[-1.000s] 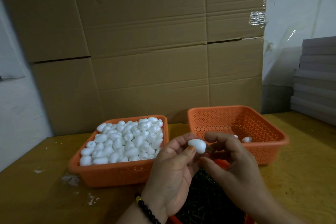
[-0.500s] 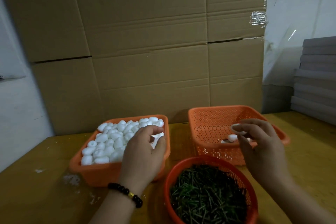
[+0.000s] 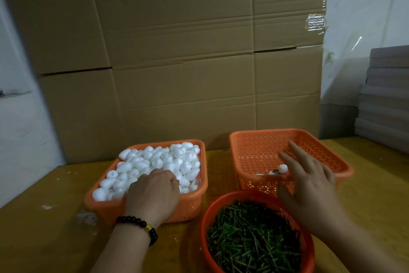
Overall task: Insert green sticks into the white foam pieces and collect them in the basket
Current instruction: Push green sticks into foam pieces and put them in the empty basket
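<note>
A rectangular orange basket point(image 3: 202, 193) on the left is heaped with white foam pieces point(image 3: 159, 159). My left hand point(image 3: 152, 195), with a dark bead bracelet on the wrist, reaches into it, and its fingers curl down around a piece at the near side of the pile. On the right stands a second orange basket point(image 3: 254, 140), where a finished foam piece point(image 3: 282, 168) lies on the floor beside one or two others. My right hand point(image 3: 309, 186) hovers over that basket's near edge, fingers spread and holding nothing. In front, a round orange basket point(image 3: 204, 217) holds several green sticks point(image 3: 252, 237).
All three baskets stand on a yellow wooden table point(image 3: 44, 239) with white crumbs on its left part. Large cardboard boxes point(image 3: 188, 62) form a wall right behind the baskets. A stack of grey boards point(image 3: 385, 100) sits at the far right.
My right hand let go of the foam piece into the right basket and its fingers spread. My left hand sank deeper into the pile of foam pieces on the left.
</note>
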{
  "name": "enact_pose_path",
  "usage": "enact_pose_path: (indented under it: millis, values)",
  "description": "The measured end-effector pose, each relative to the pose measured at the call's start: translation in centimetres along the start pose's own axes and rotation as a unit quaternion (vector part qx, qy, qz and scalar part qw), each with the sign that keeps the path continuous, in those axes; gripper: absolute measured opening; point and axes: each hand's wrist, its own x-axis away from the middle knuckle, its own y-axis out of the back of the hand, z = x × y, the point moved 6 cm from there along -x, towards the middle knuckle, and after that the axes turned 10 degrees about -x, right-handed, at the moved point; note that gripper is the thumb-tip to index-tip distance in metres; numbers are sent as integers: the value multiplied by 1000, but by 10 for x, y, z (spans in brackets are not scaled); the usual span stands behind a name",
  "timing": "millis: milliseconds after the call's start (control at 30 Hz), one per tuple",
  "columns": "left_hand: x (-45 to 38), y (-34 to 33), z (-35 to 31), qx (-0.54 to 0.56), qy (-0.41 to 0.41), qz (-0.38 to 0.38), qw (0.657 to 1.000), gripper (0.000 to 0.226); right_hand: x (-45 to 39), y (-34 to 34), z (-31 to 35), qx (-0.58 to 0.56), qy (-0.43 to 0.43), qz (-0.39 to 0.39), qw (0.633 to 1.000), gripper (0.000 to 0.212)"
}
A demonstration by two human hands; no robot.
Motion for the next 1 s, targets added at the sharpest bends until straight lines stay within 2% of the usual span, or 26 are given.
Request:
enact_pose_path:
  millis: [100,200,233,333,400,467,767,1000]
  values:
    - [0,0,-2,-14,3,3,1000,31,5,6,25,-30,66,1,997,58]
    - [0,1,-3,-17,7,-1,1000,38,13,5,52,-25,128,69,989,42]
    - [1,1,-3,-16,8,-2,1000,41,16,0,58,-15,137,113,984,42]
    - [1,1,-3,-12,10,-4,1000,43,27,-18,66,10,133,227,965,63]
    - [0,0,-3,-8,11,0,1000,40,34,-29,64,24,115,277,954,75]
    - [-1,0,-3,2,10,2,1000,33,40,-37,62,50,112,311,942,78]
    - [4,9,-8,116,5,-48,992,33,41,-46,60,65,134,313,938,65]
    - [7,15,-19,251,-51,-90,962,44,39,-45,62,55,141,304,940,62]
